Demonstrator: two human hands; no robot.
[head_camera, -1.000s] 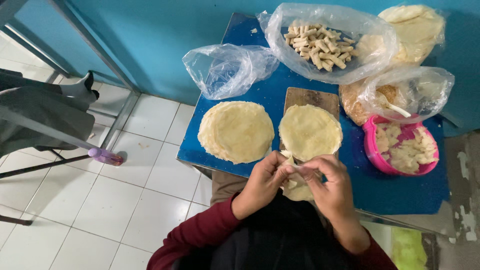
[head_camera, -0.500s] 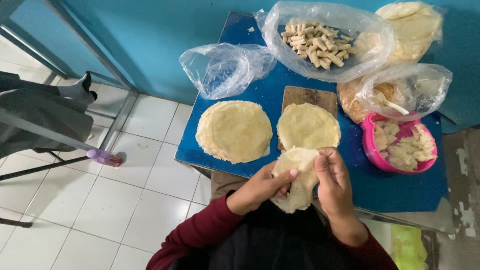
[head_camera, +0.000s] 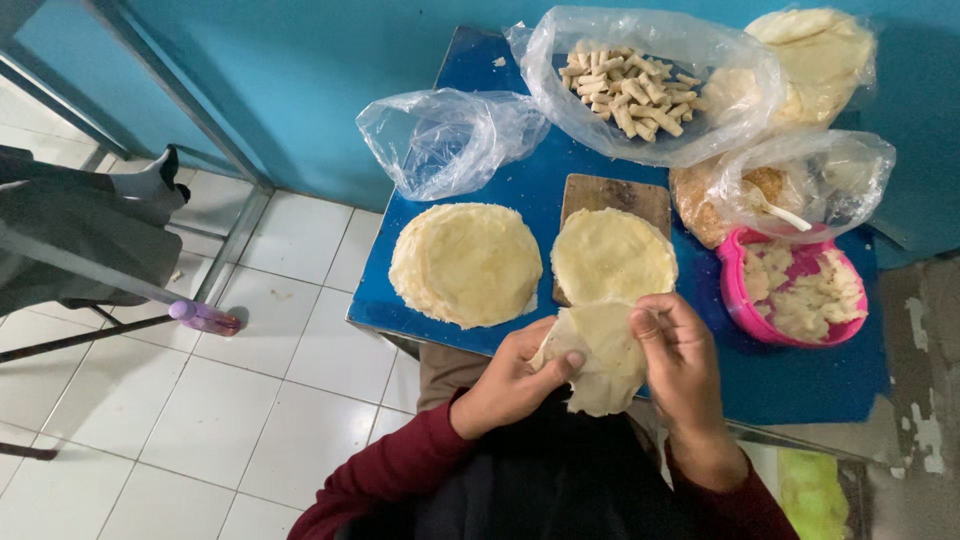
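Note:
My left hand (head_camera: 508, 383) and my right hand (head_camera: 680, 365) together hold a thin pale wrapper sheet (head_camera: 604, 355) just over the near edge of the blue table (head_camera: 520, 185). The left thumb and fingers pinch its left edge, and the right fingers grip its right side. The sheet hangs limp and partly folded between them. Just beyond it, a round wrapper (head_camera: 613, 255) lies on a wooden cutting board (head_camera: 612, 192). A stack of round wrappers (head_camera: 466, 264) rests to the left of the board.
A clear bag of short stick-shaped pieces (head_camera: 628, 88) sits at the back, an empty clear bag (head_camera: 440, 140) to its left. A pink bowl (head_camera: 738, 300) of white filling is at right, with bagged food and a spoon (head_camera: 790, 185) behind it. White tiled floor (head_camera: 150, 400) lies left.
The wrapper sheet, bunched between both hands at the board's near edge a second ago, is now lifted free and spread out between them, closer to my body.

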